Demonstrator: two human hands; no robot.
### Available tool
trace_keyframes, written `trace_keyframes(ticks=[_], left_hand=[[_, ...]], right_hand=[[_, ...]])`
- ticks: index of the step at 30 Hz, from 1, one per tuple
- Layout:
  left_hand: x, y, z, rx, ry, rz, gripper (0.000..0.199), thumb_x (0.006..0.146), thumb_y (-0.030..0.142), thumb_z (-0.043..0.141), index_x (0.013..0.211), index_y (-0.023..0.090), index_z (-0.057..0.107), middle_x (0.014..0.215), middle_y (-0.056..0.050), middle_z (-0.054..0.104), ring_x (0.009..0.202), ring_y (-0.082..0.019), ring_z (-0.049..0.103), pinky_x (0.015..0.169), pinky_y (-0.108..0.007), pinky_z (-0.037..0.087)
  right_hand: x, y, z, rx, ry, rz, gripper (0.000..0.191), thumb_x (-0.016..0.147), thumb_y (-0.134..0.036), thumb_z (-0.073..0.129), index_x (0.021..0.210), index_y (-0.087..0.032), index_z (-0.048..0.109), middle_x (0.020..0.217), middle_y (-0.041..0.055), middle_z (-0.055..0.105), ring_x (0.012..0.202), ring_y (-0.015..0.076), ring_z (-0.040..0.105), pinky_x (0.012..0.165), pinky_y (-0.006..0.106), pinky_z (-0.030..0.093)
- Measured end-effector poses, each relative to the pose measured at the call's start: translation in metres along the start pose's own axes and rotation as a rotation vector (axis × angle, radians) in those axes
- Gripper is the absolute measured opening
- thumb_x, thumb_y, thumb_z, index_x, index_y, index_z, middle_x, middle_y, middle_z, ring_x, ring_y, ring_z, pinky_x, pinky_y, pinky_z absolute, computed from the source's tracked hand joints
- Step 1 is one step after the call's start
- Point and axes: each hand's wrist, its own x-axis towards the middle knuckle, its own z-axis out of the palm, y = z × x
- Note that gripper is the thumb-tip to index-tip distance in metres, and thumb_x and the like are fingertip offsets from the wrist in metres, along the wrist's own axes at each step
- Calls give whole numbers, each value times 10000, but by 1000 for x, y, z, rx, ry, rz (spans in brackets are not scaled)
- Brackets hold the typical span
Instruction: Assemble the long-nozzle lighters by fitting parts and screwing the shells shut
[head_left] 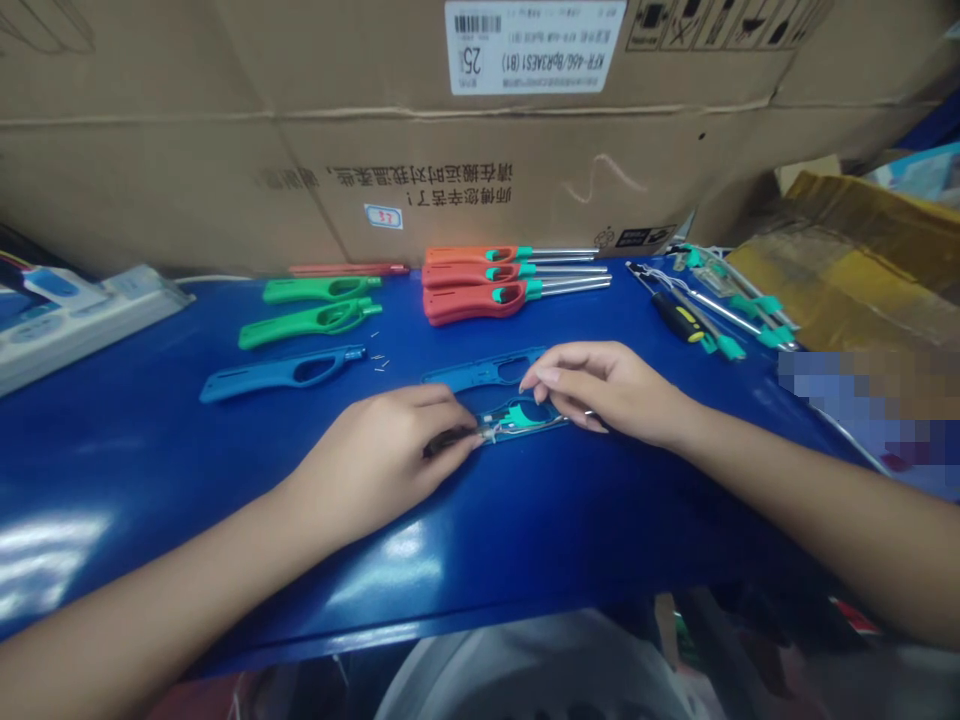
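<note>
Probably seating trigger (517,414) in blue half-shell (520,437), pinching dark part (441,441) with left hand (397,440), can't tell grip of right hand (607,385); next, tuck wire (490,435).

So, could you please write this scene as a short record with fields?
Left hand: pinching a dark piece at the near blue plastic casing half
Right hand: fingertips by that half's other end, grip unclear
Inside that half: teal plastic trigger
Beyond it: second blue plastic casing half
Farther back: three red and orange plastic lighters
Left side: two green plastic casing parts
Backdrop: brown cardboard box
</note>
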Motion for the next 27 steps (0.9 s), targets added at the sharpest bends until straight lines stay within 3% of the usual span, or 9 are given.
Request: trace_keyframes(ticks=[4,9,17,22,27], left_hand=[[0,0,2,-79,20,-20,142,971,301,626,1004,235,747,960,-7,718,830,-161,681,724,-275,508],[0,2,-1,-89,22,-41,148,953,283,637,1002,217,760,910,-14,711,775,-152,670,704,-273,508],[0,5,-7,-103,-29,-63,217,960,205,583,1060,201,776,981,-48,725,871,-194,693,777,-311,540],[-2,6,-7,-118,24,-42,221,972,223,575,1056,197,778,957,-44,722,850,-182,689,774,-304,532],[0,4,-5,-133,0,-95,169,926,212,633,994,214,788,922,-24,730,784,-159,682,711,-273,527]], right_hand=[[0,-2,1,15,1,6,239,893,-356,638,922,-128,704,701,-13,629,408,33,424,382,197,303],[-1,-3,2,18,0,2,235,892,-356,640,902,-130,706,609,-40,580,406,42,413,388,205,296],[-1,-3,3,14,16,12,252,879,-377,667,895,-129,709,666,-20,608,429,38,421,380,202,298],[-1,-3,2,10,9,10,239,887,-369,661,900,-135,707,599,-39,573,414,45,411,384,208,294],[-1,-2,1,-8,-1,8,242,898,-372,651,903,-136,702,546,-58,533,400,50,403,395,213,289]])
